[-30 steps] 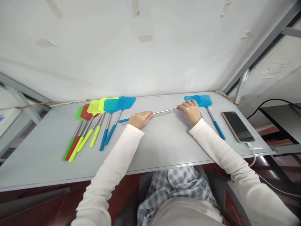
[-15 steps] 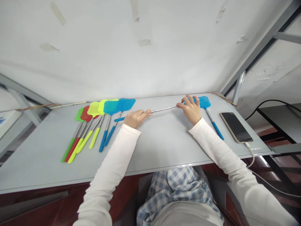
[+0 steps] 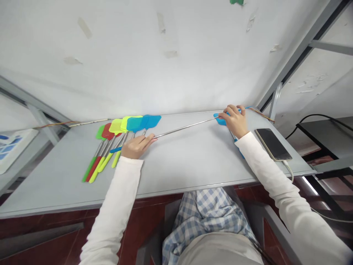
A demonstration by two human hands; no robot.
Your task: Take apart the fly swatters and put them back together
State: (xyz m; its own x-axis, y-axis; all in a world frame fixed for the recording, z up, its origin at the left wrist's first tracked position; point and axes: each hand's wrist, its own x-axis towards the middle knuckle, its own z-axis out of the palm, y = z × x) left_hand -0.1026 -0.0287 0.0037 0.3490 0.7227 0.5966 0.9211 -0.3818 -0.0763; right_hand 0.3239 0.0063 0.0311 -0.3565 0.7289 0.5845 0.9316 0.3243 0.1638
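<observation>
A fly swatter with a long thin metal shaft [image 3: 184, 127] stretches between my two hands above the table. My left hand [image 3: 137, 146] is closed around its handle end, and the blue grip [image 3: 116, 149] sticks out to the left. My right hand [image 3: 234, 118] pinches the far end of the shaft, raised a little; some blue shows past its fingers. Beneath and beside that hand lies another blue fly swatter [image 3: 220, 119], its handle partly covered by my sleeve. Left of my left hand, several fly swatters in green, red [image 3: 107, 131], yellow [image 3: 116, 126] and blue [image 3: 151, 120] lie overlapping.
The grey table [image 3: 179, 165] runs along a white wall [image 3: 179, 81]. A phone [image 3: 273, 144] with a white cable lies at the right end. Metal frame posts stand at both ends, and a dark shelf [image 3: 328, 134] is beyond on the right.
My hands have moved apart, left hand leftward and right hand rightward. A longer stretch of the swatter's metal shaft shows between them. The view has shifted slightly.
</observation>
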